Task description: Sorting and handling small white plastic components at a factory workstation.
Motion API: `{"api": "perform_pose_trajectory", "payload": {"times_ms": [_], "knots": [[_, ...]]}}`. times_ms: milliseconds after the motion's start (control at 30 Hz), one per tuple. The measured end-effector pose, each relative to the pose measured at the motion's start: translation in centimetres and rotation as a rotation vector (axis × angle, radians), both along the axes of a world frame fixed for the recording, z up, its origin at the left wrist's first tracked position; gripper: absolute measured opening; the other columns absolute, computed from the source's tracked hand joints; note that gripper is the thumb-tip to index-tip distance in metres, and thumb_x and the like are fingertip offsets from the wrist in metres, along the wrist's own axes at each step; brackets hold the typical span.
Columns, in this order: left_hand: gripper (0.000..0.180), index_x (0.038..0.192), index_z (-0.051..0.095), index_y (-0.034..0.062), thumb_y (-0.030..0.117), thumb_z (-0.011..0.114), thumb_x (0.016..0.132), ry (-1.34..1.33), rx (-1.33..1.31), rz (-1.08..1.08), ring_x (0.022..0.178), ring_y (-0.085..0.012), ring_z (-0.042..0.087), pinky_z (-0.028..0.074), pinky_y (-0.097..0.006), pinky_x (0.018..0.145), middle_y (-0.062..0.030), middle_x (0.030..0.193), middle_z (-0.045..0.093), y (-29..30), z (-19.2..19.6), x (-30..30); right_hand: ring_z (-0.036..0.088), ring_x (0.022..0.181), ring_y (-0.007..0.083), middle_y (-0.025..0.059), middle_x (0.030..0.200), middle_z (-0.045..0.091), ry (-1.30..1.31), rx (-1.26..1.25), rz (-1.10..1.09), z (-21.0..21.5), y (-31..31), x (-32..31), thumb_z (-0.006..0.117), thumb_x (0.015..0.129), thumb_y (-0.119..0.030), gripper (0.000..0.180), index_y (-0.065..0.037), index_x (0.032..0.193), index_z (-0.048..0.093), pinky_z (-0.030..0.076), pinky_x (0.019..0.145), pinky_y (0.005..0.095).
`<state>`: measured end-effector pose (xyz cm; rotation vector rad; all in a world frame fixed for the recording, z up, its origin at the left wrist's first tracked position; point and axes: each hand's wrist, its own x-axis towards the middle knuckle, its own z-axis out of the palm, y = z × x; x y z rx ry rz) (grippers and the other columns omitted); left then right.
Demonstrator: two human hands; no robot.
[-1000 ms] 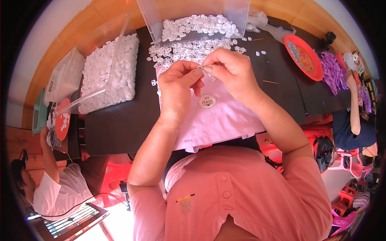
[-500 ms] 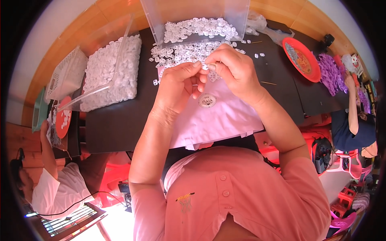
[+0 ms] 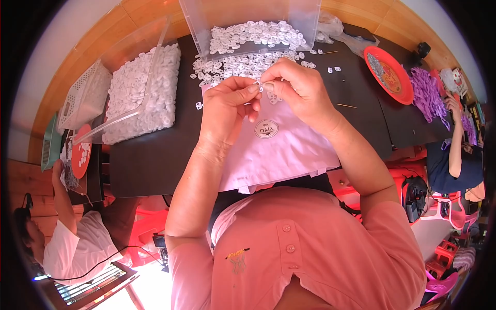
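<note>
Between my fingertips is a small white plastic piece [image 3: 260, 88] with dark spots, mostly covered by the fingers. My left hand [image 3: 227, 101] pinches it from the left with thumb and forefinger, the other fingers curled below. From the right, my right hand [image 3: 302, 88] closes thumb and forefinger on the same piece. Both hands are above a pink cloth [image 3: 276, 155] with a round dark print, which hangs over the table's near edge toward my lap. Just beyond them, many similar white pieces [image 3: 225, 67] lie loose, some on the cloth's far end.
A clear bin [image 3: 248, 10] holding white pieces stands behind the pile. At left are a clear box [image 3: 116, 122] of white pieces and a white basket [image 3: 85, 98]. A red plate [image 3: 406, 97] and purple strips [image 3: 429, 93] lie right. One person sits on each side.
My left thumb and forefinger have shifted around the white piece, and it appears turned. My right hand has moved slightly. At the far right, the other person's hand has shifted a little.
</note>
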<state>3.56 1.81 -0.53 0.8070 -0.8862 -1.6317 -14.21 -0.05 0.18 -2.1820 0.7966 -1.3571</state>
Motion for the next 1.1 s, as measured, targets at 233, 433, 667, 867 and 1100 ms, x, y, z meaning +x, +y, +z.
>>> {"api": "perform_pose_trajectory", "payload": {"times_ms": [233,433,667,867,1100], "knots": [[0.007,0.091,0.06,-0.0051,0.001,0.061,0.087,-0.043,0.02,0.073,0.057,-0.0154,0.058,0.045,-0.027,0.047,-0.0103,0.077,0.062,0.4,-0.7,-0.9,0.064,0.069,0.0218,0.0095,0.076,0.062,0.01,-0.003,-0.031,-1.1,0.2,0.4,0.06,0.081,0.004,0.009,-0.002,0.087,0.059,0.049,0.061,0.0309],[0.008,0.092,0.059,-0.0046,0.002,0.061,0.088,-0.029,0.023,0.121,0.058,-0.0158,0.058,0.045,-0.028,0.047,-0.011,0.077,0.062,0.0,-1.1,-1.0,0.063,0.068,0.0172,0.0083,0.075,0.064,-0.092,0.14,-0.029,-1.4,0.0,0.7,0.06,0.082,0.003,0.006,-0.001,0.086,0.061,0.049,0.062,0.0293],[0.009,0.094,0.058,-0.0033,0.004,0.056,0.089,0.101,0.015,0.297,0.061,-0.0172,0.057,0.044,-0.029,0.047,-0.0093,0.077,0.059,-1.2,-1.0,1.2,0.055,0.068,0.0075,0.0006,0.074,0.062,0.036,0.39,-0.294,2.9,-5.1,-4.3,0.064,0.085,-0.011,0.011,-0.001,0.09,0.067,0.045,0.06,0.0234],[0.012,0.092,0.058,-0.0037,0.007,0.057,0.087,0.142,0.065,0.37,0.061,-0.017,0.055,0.043,-0.03,0.05,-0.0097,0.076,0.059,-1.7,-1.5,1.6,0.066,0.085,0.0325,0.0132,0.088,0.069,0.7,0.189,-0.552,0.4,-10.3,-6.3,0.056,0.077,-0.015,0.019,-0.01,0.087,0.071,0.051,0.073,0.0432],[0.012,0.089,0.059,-0.0035,0.008,0.058,0.086,0.128,0.059,0.386,0.06,-0.0171,0.055,0.042,-0.03,0.049,-0.0096,0.075,0.058,-1.8,-1.6,1.9,0.066,0.085,0.0298,0.0093,0.086,0.069,0.846,0.172,-0.431,-1.2,-10.1,-3.8,0.058,0.075,-0.013,0.016,-0.015,0.083,0.072,0.051,0.07,0.0432]]}}
